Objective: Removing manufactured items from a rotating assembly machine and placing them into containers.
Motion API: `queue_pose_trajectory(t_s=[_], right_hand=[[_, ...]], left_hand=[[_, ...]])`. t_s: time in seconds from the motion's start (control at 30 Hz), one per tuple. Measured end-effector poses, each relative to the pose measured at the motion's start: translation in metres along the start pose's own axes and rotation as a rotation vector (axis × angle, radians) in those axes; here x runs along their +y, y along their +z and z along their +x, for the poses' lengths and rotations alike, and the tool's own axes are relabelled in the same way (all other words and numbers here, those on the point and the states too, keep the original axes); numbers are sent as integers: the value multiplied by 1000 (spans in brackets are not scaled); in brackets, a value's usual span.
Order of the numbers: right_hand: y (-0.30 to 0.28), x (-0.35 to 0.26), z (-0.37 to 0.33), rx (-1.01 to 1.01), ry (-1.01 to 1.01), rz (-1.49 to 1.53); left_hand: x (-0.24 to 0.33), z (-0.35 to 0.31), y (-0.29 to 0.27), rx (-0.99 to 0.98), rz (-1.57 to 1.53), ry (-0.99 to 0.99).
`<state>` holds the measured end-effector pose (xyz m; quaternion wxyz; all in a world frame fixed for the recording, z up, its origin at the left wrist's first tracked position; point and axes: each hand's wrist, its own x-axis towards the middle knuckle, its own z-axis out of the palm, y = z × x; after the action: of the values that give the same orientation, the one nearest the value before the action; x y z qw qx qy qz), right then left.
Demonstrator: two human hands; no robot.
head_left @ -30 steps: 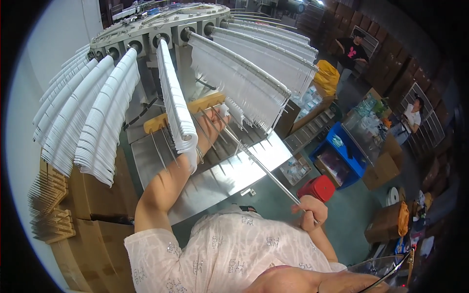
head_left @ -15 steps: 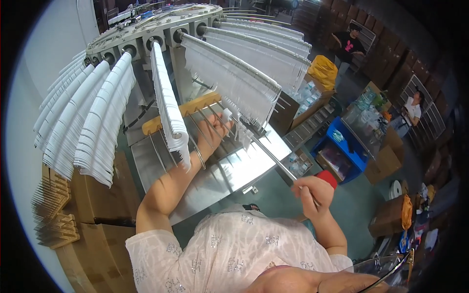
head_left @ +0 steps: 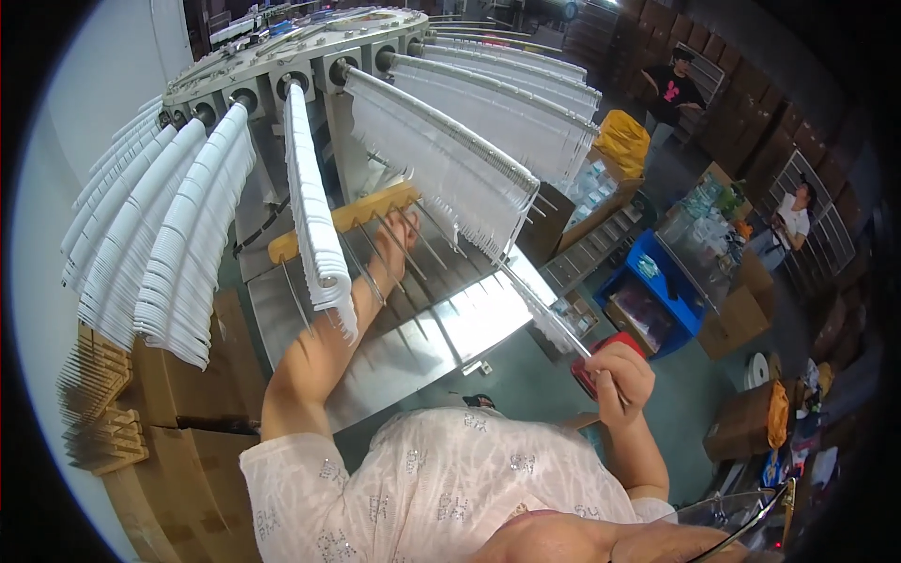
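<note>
Metal rod (head_left: 569, 336) crosses near bench's (head_left: 483, 314) right front corner; judged stiff, fairly light, slippery. Best hold: bare end, where right hand (head_left: 623, 377) has fingers wrapped. Left hand (head_left: 398, 242) beside wooden rack (head_left: 375, 206); cannot tell whether fingers grip.

Over on the right there's a blue tub (head_left: 679, 298) with an open brown carton (head_left: 734, 324) right beside it, plus a yellow bag (head_left: 622, 141) further back. Two people back there too, one in a black top (head_left: 674, 92), one in a white top (head_left: 794, 221). Lower left's basically big cardboard (head_left: 211, 474) near a pale wall (head_left: 47, 178).
</note>
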<state>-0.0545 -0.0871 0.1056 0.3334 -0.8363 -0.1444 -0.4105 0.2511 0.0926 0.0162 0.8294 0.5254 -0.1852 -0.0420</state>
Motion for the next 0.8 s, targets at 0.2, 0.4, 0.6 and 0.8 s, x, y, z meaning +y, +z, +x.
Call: queue_pose_trajectory(t_s=[0.2, 0.4, 0.6, 0.8], right_hand=[[24, 14, 22, -60, -48, -16], [26, 27, -1, 20, 11, 45], [-7, 16, -31, 109, 37, 104], [-1, 17, 3, 53, 160, 73]], left_hand=[[-9, -3, 23, 60, -157, -17], [35, -76, 59, -155, 586, -37], [-43, -5, 1, 13, 93, -6], [-17, 14, 22, 26, -143, -274]])
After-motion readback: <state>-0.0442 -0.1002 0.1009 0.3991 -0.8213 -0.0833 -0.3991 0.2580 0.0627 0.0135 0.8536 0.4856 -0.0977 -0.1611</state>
